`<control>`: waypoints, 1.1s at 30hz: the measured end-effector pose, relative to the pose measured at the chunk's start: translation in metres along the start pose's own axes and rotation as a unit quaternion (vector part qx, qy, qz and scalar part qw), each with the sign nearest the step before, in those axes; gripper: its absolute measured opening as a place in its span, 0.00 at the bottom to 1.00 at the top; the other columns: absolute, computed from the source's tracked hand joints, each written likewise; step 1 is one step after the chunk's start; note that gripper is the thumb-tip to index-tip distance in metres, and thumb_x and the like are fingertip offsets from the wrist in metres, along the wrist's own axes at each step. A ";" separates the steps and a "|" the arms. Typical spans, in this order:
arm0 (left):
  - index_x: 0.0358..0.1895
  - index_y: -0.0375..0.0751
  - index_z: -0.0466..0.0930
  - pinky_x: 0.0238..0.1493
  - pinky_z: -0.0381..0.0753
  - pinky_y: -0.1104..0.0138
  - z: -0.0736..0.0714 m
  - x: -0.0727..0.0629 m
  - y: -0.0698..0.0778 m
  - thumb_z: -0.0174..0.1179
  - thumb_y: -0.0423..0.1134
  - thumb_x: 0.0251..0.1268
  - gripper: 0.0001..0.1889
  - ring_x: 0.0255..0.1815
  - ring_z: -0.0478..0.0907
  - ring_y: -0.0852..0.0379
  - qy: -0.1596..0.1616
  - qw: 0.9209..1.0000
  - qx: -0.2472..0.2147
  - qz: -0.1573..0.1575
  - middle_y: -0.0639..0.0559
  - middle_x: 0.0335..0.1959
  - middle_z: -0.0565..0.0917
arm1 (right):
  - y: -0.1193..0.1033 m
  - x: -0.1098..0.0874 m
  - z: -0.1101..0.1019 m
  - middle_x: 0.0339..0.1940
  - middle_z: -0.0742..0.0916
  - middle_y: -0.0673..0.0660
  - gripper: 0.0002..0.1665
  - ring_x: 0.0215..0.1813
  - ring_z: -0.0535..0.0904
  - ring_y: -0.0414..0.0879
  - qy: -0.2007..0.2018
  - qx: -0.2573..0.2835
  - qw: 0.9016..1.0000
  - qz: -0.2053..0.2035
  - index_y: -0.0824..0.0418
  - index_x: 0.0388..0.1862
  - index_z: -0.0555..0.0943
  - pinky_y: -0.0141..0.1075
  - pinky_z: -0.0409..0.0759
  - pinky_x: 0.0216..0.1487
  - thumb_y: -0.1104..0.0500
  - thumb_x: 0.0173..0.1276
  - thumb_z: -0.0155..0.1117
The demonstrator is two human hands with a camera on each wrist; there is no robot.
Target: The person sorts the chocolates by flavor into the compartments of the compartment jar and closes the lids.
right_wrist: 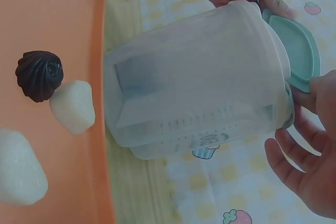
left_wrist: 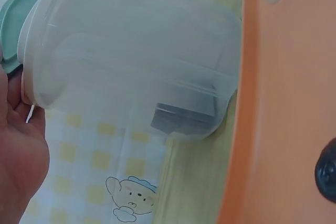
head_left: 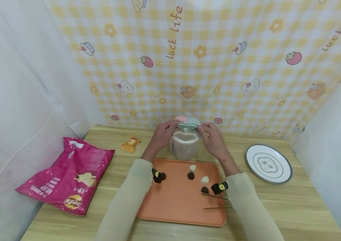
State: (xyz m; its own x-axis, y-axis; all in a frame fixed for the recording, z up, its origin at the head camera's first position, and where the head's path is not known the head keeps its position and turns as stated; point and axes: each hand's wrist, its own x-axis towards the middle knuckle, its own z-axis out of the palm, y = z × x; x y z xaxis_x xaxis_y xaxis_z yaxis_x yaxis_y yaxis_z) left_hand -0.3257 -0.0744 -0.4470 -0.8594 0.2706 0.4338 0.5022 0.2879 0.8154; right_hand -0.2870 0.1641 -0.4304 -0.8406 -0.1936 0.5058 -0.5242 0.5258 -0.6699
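Observation:
A clear plastic container (head_left: 185, 147) stands behind the tray, its front green flap lid (head_left: 188, 126) raised. The left hand (head_left: 165, 133) grips the flap at its left end. At the other end the right hand (head_left: 213, 138) pinches the flap between thumb and index finger, its other fingers spread near the rim in the right wrist view. Through the cloudy wall a dark rectangular shape (left_wrist: 185, 114) shows low in the container. Pink and pale blue lid parts (head_left: 181, 118) sit behind the green flap.
An orange tray (head_left: 176, 207) holds dark swirled pieces (right_wrist: 39, 75), white pieces (right_wrist: 73, 107), black wrapped pieces (head_left: 219, 188) and tongs (head_left: 217, 196), partly under the right sleeve. A pink snack bag (head_left: 71, 177) and orange wrapped candy (head_left: 130, 144) lie left; a white plate (head_left: 268, 164) right.

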 end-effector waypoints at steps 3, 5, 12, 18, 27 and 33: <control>0.61 0.36 0.84 0.62 0.77 0.54 0.001 0.000 0.000 0.48 0.45 0.85 0.20 0.60 0.82 0.48 0.004 1.000 -0.016 -0.005 0.42 0.60 0.84 | 0.000 0.000 -0.002 0.55 0.82 0.62 0.20 0.55 0.79 0.55 -0.010 0.006 1.000 0.015 0.71 0.51 0.87 0.49 0.82 0.46 0.56 0.83 0.56; 0.61 0.36 0.83 0.60 0.78 0.54 0.002 0.000 -0.001 0.48 0.44 0.85 0.20 0.57 0.83 0.49 0.008 1.000 -0.021 -0.005 0.42 0.57 0.85 | 0.000 -0.003 -0.005 0.57 0.81 0.61 0.19 0.57 0.79 0.55 -0.019 0.013 0.999 0.025 0.70 0.55 0.86 0.49 0.82 0.47 0.56 0.83 0.56; 0.60 0.37 0.84 0.60 0.78 0.54 0.006 0.000 -0.002 0.49 0.46 0.85 0.20 0.57 0.82 0.50 0.023 1.000 -0.006 -0.011 0.45 0.56 0.86 | -0.009 -0.035 -0.027 0.62 0.82 0.61 0.20 0.61 0.78 0.57 -0.064 0.008 0.996 0.058 0.66 0.66 0.80 0.56 0.78 0.55 0.57 0.82 0.58; 0.60 0.35 0.84 0.60 0.78 0.54 0.010 0.000 -0.001 0.50 0.44 0.85 0.19 0.58 0.82 0.49 0.029 0.999 -0.011 -0.018 0.43 0.57 0.85 | -0.002 -0.090 -0.050 0.54 0.87 0.58 0.19 0.52 0.84 0.49 -0.133 -0.051 0.989 0.036 0.65 0.65 0.81 0.52 0.81 0.51 0.58 0.80 0.60; 0.61 0.35 0.84 0.64 0.75 0.56 0.010 -0.001 0.002 0.50 0.44 0.84 0.19 0.62 0.79 0.50 0.043 0.998 -0.010 -0.038 0.44 0.60 0.84 | 0.004 -0.167 -0.085 0.56 0.87 0.50 0.20 0.58 0.82 0.52 -0.229 -0.095 0.966 0.077 0.60 0.59 0.84 0.51 0.81 0.55 0.53 0.73 0.70; 0.60 0.36 0.84 0.64 0.75 0.56 0.010 -0.001 0.000 0.50 0.45 0.84 0.20 0.61 0.80 0.50 0.050 0.998 -0.011 -0.035 0.44 0.59 0.84 | 0.008 -0.196 -0.091 0.56 0.85 0.47 0.25 0.57 0.82 0.49 -0.245 -0.123 0.961 0.044 0.58 0.60 0.84 0.46 0.82 0.54 0.50 0.68 0.74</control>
State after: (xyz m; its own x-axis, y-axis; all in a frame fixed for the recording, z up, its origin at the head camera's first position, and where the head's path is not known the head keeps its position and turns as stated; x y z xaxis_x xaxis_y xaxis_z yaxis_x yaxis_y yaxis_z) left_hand -0.3242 -0.0657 -0.4512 -0.8982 0.1574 0.4104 0.4392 0.2833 0.8525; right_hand -0.1135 0.2813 -0.4855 -0.8749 -0.4747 0.0961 -0.4511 0.7265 -0.5183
